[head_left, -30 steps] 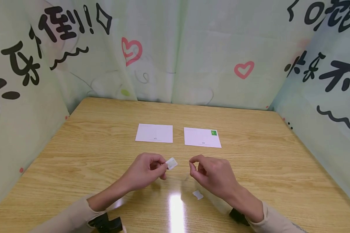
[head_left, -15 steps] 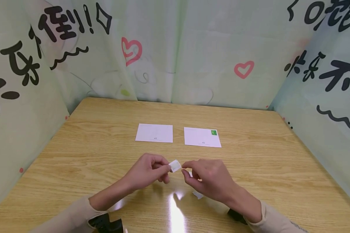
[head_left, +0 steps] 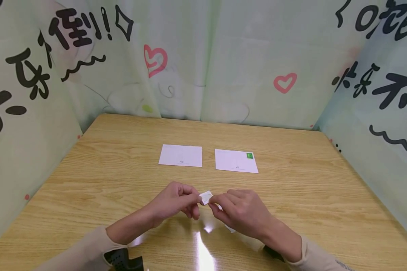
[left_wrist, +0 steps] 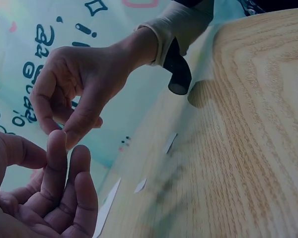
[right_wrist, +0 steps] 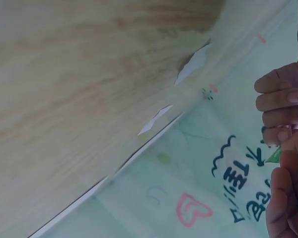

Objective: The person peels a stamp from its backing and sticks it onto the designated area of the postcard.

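Note:
Held over the table in the head view is a small square stamp (head_left: 205,197), white side up, with a green face showing from beneath in the right wrist view. My left hand (head_left: 178,201) pinches its left edge between thumb and index finger. The right hand (head_left: 242,212) has thumb and index fingertip together on the stamp's right corner. In the left wrist view, fingers hide the stamp. Two white paper scraps, one farther scrap (left_wrist: 171,143) and one nearer scrap (left_wrist: 140,186), lie on the table below the hands.
Beyond the hands lie two white envelopes: a plain left envelope (head_left: 179,155) and a right envelope (head_left: 232,160) with a green stamp (head_left: 249,155) at its upper right corner. A printed curtain (head_left: 203,75) surrounds the wooden table (head_left: 88,180) at the back and sides.
My right hand has moved left and now pinches the stamp's right corner. The left hand has shifted slightly right with the stamp. A second white scrap has come into view beside the right hand.

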The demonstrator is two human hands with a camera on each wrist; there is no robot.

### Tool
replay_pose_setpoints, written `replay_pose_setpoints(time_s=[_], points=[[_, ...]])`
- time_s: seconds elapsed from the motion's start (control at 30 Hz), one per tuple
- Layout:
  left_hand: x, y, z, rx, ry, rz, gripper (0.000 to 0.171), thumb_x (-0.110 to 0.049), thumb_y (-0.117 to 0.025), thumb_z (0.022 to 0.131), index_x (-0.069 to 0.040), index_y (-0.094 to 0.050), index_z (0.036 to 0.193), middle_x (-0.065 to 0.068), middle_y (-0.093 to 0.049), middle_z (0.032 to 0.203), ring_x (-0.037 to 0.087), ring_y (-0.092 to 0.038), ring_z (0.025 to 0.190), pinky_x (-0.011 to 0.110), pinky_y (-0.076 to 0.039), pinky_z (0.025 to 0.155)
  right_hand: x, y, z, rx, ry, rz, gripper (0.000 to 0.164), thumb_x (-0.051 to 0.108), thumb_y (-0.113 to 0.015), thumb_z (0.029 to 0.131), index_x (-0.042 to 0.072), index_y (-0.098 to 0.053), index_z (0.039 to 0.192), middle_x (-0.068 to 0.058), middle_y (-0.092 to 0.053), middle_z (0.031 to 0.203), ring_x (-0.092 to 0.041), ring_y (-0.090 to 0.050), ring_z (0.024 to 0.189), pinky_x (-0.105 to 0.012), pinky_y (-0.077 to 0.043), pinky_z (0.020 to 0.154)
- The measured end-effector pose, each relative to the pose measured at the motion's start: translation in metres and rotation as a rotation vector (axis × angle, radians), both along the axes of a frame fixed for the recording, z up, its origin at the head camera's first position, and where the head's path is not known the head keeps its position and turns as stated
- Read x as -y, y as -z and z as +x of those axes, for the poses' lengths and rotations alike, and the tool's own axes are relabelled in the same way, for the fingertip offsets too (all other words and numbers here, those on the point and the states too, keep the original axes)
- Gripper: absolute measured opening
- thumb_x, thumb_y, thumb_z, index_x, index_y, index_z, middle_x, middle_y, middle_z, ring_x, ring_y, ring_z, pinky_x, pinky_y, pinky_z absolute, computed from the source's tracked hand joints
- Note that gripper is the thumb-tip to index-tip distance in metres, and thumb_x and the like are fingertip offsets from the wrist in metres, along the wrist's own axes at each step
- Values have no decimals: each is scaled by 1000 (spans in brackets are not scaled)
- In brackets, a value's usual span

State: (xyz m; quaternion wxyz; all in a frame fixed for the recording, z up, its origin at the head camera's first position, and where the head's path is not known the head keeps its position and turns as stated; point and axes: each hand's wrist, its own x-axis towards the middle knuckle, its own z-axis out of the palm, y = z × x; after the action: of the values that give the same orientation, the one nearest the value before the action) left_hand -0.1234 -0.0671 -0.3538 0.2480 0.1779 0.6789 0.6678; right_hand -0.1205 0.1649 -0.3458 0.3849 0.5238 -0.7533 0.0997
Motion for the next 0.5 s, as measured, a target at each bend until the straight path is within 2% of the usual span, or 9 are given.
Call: replay_pose_setpoints(time_s=[0.13,0.3,0.43,0.5], points=[[1,1,-1,0,5,0,30,-15,-62,97,15,-65,98,-1,-69,68,12,-67,69,26,-54,68,1,1,0,-7,5,4,23,17,-52,102,14,-70,88,12,-63,65,1,-52,49,-12,-41,46],[2,0,-2,-11,5,-18,30,-15,-60,98,14,-66,100,0,-70,69,13,-67,70,26,-54,70,2,1,-3,-10,18,7,24,16,-50,102,14,-69,87,12,-59,61,2,-46,47,-11,-36,44],[4,0,-6,-81,-25,-59,29,-16,-59,99,11,-69,101,3,-71,72,15,-67,72,28,-55,72,3,1,-6,5,33,-6,26,16,-48,102,13,-68,85,11,-56,57,2,-43,45,-11,-33,43],[6,0,-9,-151,-62,-94,28,-18,-60,101,8,-71,101,4,-72,72,17,-68,73,28,-55,71,3,1,-7,25,36,-23,21,14,-51,99,12,-67,85,11,-54,55,1,-41,44,-11,-30,43]])
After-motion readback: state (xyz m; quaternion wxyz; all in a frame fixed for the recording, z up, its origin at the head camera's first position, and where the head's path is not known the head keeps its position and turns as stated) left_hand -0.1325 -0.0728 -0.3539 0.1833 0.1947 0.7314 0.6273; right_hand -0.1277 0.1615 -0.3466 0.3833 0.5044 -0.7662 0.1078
